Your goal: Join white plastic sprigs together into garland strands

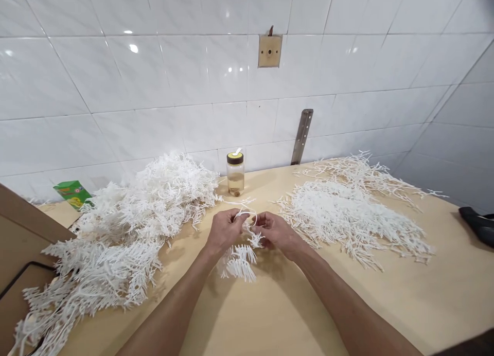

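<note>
Between my two hands is a white branching plastic sprig [242, 261], its thin stem bent in a loop near the fingertips and its fringed part hanging down. My left hand [226, 231] pinches the stem with thumb and forefinger. My right hand [275, 232] is closed on the sprig's other side, its fingers partly hidden. A large heap of white sprigs [142, 212] lies to the left. On the right, a flatter pile of white sprigs [347, 212] is spread over the table [270, 315].
A clear bottle [235, 178] with a dark and yellow lid stands behind my hands. A green packet [73, 193] is at the far left, near a brown box-like panel [27, 243]. A metal strip [302, 136] leans on the tiled wall. A black object [478, 225] sits at the right edge.
</note>
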`<state>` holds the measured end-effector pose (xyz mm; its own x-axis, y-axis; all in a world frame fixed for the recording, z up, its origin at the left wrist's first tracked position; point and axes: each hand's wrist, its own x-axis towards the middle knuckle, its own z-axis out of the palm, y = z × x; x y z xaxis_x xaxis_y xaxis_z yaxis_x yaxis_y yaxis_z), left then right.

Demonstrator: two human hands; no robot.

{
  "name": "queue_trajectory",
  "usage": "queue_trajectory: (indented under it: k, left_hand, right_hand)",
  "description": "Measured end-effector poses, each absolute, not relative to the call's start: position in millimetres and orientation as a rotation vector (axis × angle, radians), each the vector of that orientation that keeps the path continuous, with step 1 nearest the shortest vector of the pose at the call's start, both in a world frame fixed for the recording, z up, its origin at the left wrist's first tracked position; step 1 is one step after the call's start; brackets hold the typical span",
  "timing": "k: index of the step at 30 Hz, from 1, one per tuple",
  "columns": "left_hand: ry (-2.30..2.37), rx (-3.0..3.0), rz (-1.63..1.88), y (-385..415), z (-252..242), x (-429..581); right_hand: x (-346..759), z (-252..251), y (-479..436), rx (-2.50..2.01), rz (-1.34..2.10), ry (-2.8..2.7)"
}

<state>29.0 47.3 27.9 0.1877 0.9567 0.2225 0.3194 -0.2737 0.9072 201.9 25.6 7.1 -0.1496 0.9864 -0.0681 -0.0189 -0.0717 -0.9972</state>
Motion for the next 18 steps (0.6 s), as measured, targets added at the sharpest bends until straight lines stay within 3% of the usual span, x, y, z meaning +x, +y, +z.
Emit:
queue_trajectory:
  k: [8, 14, 18]
  left_hand:
    - [1.042, 1.453, 1.073, 46.0, 36.2, 34.4]
    - [1.046, 1.286, 0.935, 45.6, 30.7, 32.2]
    - [1.000, 1.199, 0.835, 51.5, 18.6, 30.2]
  right_hand:
    - [198.9, 13.9, 20.6, -1.115, 1.464, -1.383]
    - [203.3, 15.1, 24.1, -1.087, 1.201, -1.212]
    - [209.0, 16.4, 23.0, -1.142, 0.981, -1.406]
